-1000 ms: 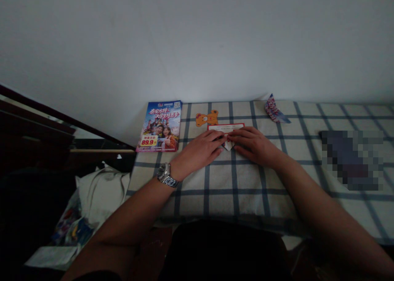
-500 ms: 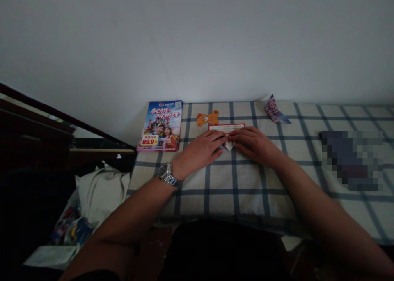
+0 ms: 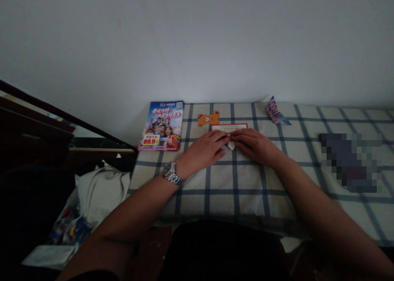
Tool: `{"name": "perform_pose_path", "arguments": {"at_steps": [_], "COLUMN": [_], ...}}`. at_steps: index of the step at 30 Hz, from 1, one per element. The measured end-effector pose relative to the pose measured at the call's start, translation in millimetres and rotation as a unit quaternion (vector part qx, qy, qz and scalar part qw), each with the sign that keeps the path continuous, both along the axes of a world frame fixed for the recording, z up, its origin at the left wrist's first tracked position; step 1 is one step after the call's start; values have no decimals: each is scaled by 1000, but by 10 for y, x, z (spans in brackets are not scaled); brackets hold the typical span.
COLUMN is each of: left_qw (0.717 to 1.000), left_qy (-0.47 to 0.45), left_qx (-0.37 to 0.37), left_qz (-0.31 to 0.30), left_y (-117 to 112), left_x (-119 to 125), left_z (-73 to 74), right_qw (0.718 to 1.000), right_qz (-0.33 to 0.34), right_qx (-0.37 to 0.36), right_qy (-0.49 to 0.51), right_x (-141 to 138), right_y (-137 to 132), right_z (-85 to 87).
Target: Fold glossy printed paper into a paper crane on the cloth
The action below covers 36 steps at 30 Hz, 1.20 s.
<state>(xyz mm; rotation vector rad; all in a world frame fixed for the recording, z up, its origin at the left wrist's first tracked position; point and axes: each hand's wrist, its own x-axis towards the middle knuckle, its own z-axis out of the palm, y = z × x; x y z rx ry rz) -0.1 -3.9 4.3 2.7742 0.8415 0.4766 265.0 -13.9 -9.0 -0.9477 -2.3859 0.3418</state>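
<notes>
Barely anything has shifted since the earlier frames: the whole view has drifted slightly, while the hands sit as they did on the paper. The left hand (image 3: 203, 151) and right hand (image 3: 254, 146) are together, their fingertips meeting over a small folded white paper (image 3: 230, 146), whose point sticks out below them. Both hands lie low and flat against it, so I cannot tell whether they pinch it or only press it down. Directly above the fingers, at 12 o'clock, lies a red-edged white card (image 3: 229, 127), which touches the hands; whether it is part of the same sheet cannot be made out.

A steel wristwatch (image 3: 170, 173) circles the left wrist. Everything here rests on a cream cloth with a navy check (image 3: 246, 201), which covers a surface running along a white wall (image 3: 197, 38).

From the paper, an orange teddy-bear cut-out (image 3: 208, 118) lies at 11 o'clock, just beyond the card. A glossy travel brochure (image 3: 160, 126) with a red "89.9" price tag sits at 9 o'clock, near the left hand. A folded piece of red-and-blue patterned paper (image 3: 275, 112) stands near the wall at 2 o'clock, well apart from the hands. At 3 o'clock lies a dark object (image 3: 351, 162), pixelated beyond telling. Down at 8 o'clock, off the cloth's edge, are a crumpled white cloth (image 3: 103, 192) and colourful packaging (image 3: 72, 229), with dark wooden furniture (image 3: 33, 127) beyond them.
</notes>
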Motion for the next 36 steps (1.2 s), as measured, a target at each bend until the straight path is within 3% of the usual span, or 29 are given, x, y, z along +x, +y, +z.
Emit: {"name": "perform_pose_path", "arguments": {"at_steps": [12,30,36], "left_qw": [999,1000,1000], "left_qy": [-26,-12,-6], "left_qx": [-17,-12,-11], "left_qz": [-8,12,8], "left_y": [13,-11,-5], "left_x": [-15,-16,-19], "left_z": [8,4,21], "right_qw": [1000,998,998], "right_qz": [4,7,7], "right_qx": [-26,42,31], "right_qy": [11,-42,-53], "right_x": [5,-29,-25], "right_y": [22,28,50], "right_z": [40,0,9]}}
